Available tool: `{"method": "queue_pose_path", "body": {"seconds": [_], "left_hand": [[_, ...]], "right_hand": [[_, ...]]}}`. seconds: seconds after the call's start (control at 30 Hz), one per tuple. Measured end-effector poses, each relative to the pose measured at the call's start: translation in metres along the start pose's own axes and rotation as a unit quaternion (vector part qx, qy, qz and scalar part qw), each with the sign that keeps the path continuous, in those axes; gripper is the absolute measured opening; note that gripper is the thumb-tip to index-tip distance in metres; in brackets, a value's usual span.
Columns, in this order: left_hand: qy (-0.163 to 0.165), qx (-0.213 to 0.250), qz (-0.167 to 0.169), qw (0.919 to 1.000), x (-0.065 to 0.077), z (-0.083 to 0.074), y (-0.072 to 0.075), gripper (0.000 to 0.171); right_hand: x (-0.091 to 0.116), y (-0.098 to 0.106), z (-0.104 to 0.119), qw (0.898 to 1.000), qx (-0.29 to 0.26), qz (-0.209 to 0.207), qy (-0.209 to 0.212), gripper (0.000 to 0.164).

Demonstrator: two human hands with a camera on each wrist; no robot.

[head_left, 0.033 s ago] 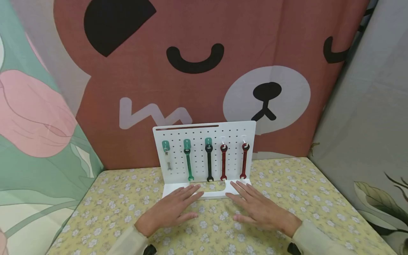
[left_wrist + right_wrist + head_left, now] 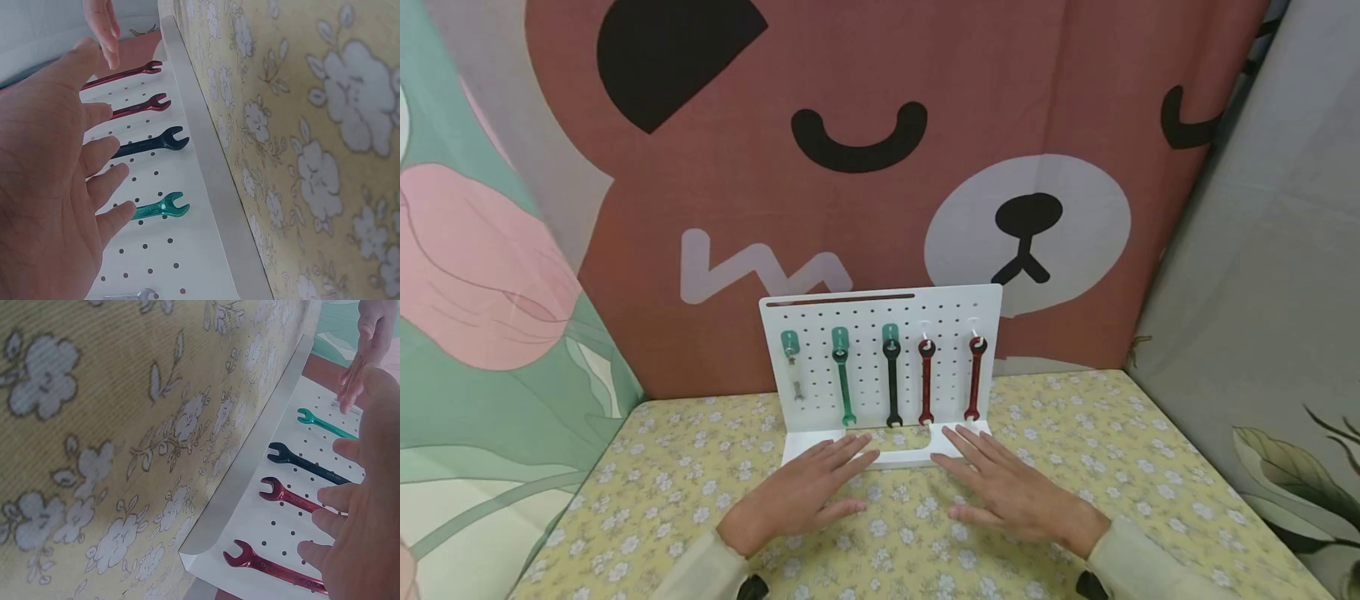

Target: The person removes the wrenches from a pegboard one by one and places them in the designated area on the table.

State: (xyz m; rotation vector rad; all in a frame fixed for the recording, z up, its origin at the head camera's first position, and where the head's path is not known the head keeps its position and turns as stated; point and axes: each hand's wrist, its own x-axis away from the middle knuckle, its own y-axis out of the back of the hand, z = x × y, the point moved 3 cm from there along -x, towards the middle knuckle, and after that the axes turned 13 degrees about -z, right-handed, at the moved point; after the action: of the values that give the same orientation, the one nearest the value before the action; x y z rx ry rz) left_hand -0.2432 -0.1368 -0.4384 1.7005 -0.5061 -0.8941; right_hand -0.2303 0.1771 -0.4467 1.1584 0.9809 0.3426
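Observation:
My left hand point(image 2: 808, 496) is held palm down with straight fingers before the left part of a white pegboard's point(image 2: 865, 375) base. On the other side, my right hand point(image 2: 1011, 496) lies the same way, fingers spread toward the board. Neither holds anything; whether fingertips touch the base cannot be told. On the board hang a small silver wrench point(image 2: 795, 379), a green wrench point(image 2: 845, 387), a black wrench point(image 2: 892, 383), a red wrench point(image 2: 927, 383) and another red wrench point(image 2: 975, 381). In the left wrist view, the open end of the green wrench point(image 2: 165, 206) shows beyond the fingers.
The pegboard stands on a table with a yellow flowered cloth point(image 2: 700, 467). Green hooks point(image 2: 840, 337) carry the silver, green and black wrenches; clear hooks carry the red ones. Behind rises a brown cartoon-bear curtain point(image 2: 737, 200), with a grey curtain point(image 2: 1247, 292) at the right.

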Motion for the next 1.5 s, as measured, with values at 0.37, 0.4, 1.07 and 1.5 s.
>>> {"method": "queue_pose_path", "body": {"seconds": [0.37,0.4,1.07,1.5], "left_hand": [[-0.002,0.0,0.0,1.0,0.001,0.0,0.0,0.068],[-0.002,0.0,-0.001,1.0,0.002,0.0,0.0,0.068],[0.005,-0.032,-0.143,0.9892,0.011,0.006,0.017,0.067],[0.092,-0.05,-0.263,0.9592,0.019,0.022,0.028,0.053]], "right_hand": [[0.0,0.003,0.0,1.0,0.013,-0.002,0.004,0.067],[0.0,0.004,0.001,1.0,0.013,-0.003,0.004,0.067],[-0.011,0.022,-0.006,0.998,0.025,-0.058,0.003,0.063],[-0.023,0.036,-0.014,0.991,0.018,-0.126,-0.026,0.055]]}}
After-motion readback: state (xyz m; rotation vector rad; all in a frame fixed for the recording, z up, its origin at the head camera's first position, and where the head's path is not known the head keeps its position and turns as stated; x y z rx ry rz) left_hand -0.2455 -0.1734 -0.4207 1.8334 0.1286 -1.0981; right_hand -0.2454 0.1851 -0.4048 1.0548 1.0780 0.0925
